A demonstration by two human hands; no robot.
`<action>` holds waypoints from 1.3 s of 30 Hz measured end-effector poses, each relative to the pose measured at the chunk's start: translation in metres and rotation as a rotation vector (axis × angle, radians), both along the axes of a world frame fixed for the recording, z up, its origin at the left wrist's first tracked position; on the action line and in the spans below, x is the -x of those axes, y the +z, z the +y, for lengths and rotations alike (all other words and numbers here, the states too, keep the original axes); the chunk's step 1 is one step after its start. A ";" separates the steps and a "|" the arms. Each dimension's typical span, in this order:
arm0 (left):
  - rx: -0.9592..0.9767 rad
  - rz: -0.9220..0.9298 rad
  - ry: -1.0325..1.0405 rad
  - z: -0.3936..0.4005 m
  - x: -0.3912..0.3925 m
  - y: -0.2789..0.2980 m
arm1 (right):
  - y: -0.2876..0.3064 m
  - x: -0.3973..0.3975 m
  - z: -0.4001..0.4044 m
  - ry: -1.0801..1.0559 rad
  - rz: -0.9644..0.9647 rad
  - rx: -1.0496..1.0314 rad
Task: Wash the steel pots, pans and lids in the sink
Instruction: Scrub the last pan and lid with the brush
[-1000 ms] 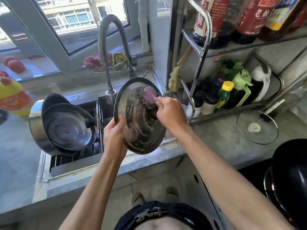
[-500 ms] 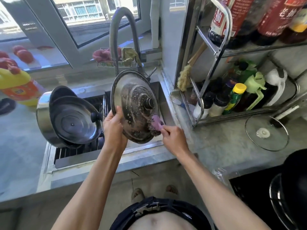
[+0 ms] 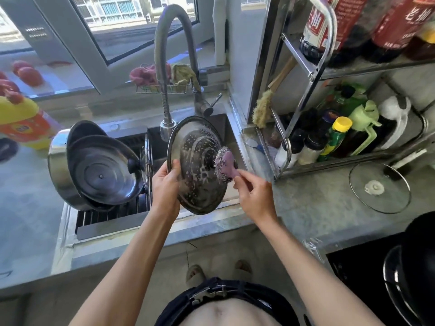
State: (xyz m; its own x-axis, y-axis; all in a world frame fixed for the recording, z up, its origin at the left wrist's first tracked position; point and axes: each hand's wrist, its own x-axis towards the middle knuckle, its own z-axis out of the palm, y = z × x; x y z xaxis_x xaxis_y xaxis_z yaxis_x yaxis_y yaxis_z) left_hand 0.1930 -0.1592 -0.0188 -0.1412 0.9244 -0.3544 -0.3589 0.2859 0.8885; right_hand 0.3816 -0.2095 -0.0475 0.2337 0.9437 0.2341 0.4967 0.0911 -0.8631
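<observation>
Steel lid (image 3: 197,165), soapy, tilted on edge over the right part of the sink (image 3: 231,137), just under the faucet (image 3: 168,67) spout. I see the left hand (image 3: 166,187) grasping its left rim, thumb on the face. Right hand (image 3: 253,194) pinches the pink handle of a scrub brush (image 3: 223,164), bristles pressed beside the lid's knob. At the sink's left edge, a steel pot (image 3: 58,170) lies on its side on the drain rack with a second lid (image 3: 103,175) leaning in its mouth. Glass lid (image 3: 380,187) flat on the counter to the right, below the bottle rack (image 3: 313,74).
</observation>
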 end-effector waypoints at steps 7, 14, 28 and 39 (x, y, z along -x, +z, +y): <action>0.044 -0.157 0.042 0.003 0.001 -0.005 | 0.014 -0.004 0.022 0.023 -0.279 0.024; -0.009 -0.233 0.051 0.000 0.011 0.007 | 0.027 -0.005 0.039 -0.098 -0.208 0.058; -1.018 1.045 -0.488 0.005 0.004 -0.024 | 0.036 -0.031 0.045 -0.325 0.947 0.453; -0.560 1.087 -0.340 -0.005 0.034 -0.063 | -0.006 -0.008 0.046 -0.538 1.013 0.652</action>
